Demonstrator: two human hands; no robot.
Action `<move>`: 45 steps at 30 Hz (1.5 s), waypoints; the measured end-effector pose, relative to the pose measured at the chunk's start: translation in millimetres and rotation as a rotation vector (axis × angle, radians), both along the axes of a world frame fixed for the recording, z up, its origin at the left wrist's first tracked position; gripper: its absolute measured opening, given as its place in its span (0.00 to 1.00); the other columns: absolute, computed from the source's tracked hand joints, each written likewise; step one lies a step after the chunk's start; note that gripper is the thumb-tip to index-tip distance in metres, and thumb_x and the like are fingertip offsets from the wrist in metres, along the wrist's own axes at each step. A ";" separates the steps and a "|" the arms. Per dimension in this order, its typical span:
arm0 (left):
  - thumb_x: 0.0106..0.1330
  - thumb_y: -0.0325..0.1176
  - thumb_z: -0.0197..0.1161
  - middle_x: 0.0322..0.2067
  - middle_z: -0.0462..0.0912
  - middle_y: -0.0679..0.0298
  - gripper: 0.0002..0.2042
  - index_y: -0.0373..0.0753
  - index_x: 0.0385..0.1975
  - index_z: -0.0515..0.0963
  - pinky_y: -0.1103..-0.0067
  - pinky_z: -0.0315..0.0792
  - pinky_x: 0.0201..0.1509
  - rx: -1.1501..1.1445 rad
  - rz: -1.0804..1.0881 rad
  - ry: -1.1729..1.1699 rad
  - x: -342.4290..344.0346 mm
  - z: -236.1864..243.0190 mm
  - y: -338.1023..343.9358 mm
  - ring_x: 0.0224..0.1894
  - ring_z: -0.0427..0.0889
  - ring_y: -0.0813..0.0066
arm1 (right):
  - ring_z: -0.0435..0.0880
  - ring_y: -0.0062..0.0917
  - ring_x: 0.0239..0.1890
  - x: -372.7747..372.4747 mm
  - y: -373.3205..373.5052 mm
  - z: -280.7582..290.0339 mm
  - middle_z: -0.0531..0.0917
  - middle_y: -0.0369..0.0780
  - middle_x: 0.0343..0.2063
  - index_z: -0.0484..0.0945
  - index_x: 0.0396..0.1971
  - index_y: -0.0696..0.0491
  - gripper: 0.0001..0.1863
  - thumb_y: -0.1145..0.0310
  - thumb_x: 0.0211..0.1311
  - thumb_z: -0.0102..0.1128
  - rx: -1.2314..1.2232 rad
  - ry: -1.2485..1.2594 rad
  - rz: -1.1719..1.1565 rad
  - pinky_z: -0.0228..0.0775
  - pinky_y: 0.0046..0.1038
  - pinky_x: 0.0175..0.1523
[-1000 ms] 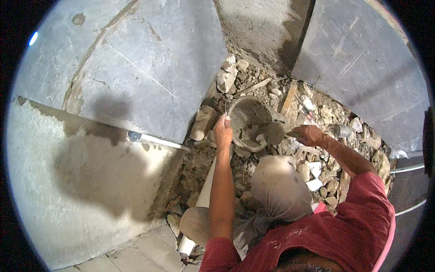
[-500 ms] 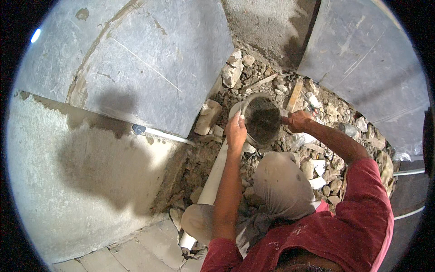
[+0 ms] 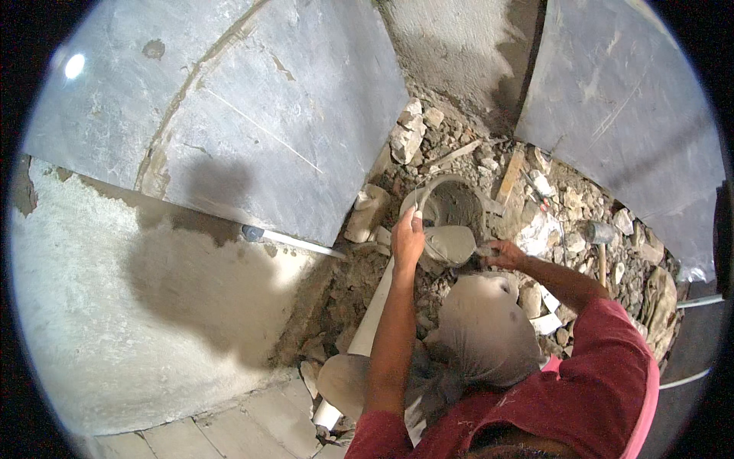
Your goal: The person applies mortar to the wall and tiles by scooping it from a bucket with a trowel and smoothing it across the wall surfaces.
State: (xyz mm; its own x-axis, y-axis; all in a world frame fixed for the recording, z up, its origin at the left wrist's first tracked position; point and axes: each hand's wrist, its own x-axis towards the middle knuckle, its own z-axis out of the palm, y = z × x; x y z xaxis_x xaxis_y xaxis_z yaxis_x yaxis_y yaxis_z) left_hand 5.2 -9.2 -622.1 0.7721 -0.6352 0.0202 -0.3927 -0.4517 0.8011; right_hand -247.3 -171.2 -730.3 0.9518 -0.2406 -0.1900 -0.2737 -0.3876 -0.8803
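Note:
A round bucket (image 3: 490,218) with wet grey mortar (image 3: 457,205) inside sits tilted among the rubble. My left hand (image 3: 407,239) is closed on the bucket's left edge, fingers up by the rim. In my right hand (image 3: 505,255), at the bucket's near right side, is the handle of a trowel (image 3: 449,243). The trowel's broad, pale grey blade lies across the near part of the bucket's mouth. How deep the mortar is cannot be seen.
White pipe (image 3: 376,306) runs beside my left forearm. Broken stones (image 3: 409,138) cover the ground, with a wooden strip (image 3: 510,177) and a mallet (image 3: 601,234) on the right. Large grey panels (image 3: 290,99) and a rough low wall (image 3: 176,306) stand around.
My right hand has moved nearer to me, and the trowel blade now shows flat over the bucket's near side. My left hand still holds the edge. The view has shifted slightly.

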 end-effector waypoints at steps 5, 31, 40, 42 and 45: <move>0.71 0.41 0.48 0.51 0.76 0.46 0.19 0.37 0.56 0.72 0.63 0.67 0.56 0.042 0.015 0.097 -2.3 15.5 -9.8 0.54 0.75 0.48 | 0.78 0.21 0.42 -31.6 7.9 34.0 0.81 0.40 0.38 0.78 0.45 0.57 0.22 0.61 0.52 0.67 0.398 0.091 -0.221 0.70 0.26 0.50; 0.62 0.47 0.56 0.41 0.80 0.46 0.25 0.29 0.47 0.73 0.63 0.69 0.50 -0.037 0.387 0.184 36.3 89.7 159.9 0.45 0.79 0.51 | 0.79 0.29 0.24 246.2 201.5 468.7 0.74 0.47 0.37 0.49 0.67 0.58 0.39 0.64 0.59 0.57 0.650 -0.752 0.230 0.75 0.29 0.26; 0.63 0.46 0.55 0.45 0.79 0.47 0.25 0.33 0.53 0.72 0.60 0.68 0.54 -0.011 0.369 0.292 49.7 54.8 165.4 0.49 0.78 0.50 | 0.75 0.29 0.52 326.6 288.5 515.1 0.75 0.47 0.50 0.61 0.63 0.62 0.30 0.73 0.59 0.52 0.271 -1.179 -0.015 0.66 0.29 0.56; 0.63 0.45 0.54 0.45 0.79 0.47 0.25 0.33 0.54 0.71 0.59 0.68 0.54 -0.001 0.360 0.230 52.0 50.0 162.5 0.49 0.77 0.48 | 0.74 0.32 0.55 330.1 293.9 524.1 0.74 0.50 0.53 0.61 0.63 0.63 0.31 0.73 0.58 0.51 0.214 -1.146 -0.041 0.65 0.30 0.59; 0.64 0.45 0.54 0.49 0.77 0.45 0.26 0.30 0.55 0.69 0.58 0.66 0.56 -0.020 0.263 0.211 50.7 45.8 159.0 0.51 0.76 0.47 | 0.75 0.36 0.54 342.1 297.9 522.7 0.74 0.54 0.53 0.60 0.63 0.63 0.31 0.73 0.58 0.51 0.015 -1.234 -0.103 0.65 0.32 0.59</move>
State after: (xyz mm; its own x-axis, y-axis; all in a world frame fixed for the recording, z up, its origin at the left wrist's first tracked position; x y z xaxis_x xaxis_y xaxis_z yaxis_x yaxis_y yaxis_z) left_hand 55.8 149.7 -576.3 0.8978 -0.4152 -0.1469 -0.0895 -0.4987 0.8622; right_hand 94.8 126.6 -207.6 0.4733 -0.3304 0.8166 0.7129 -0.4009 -0.5754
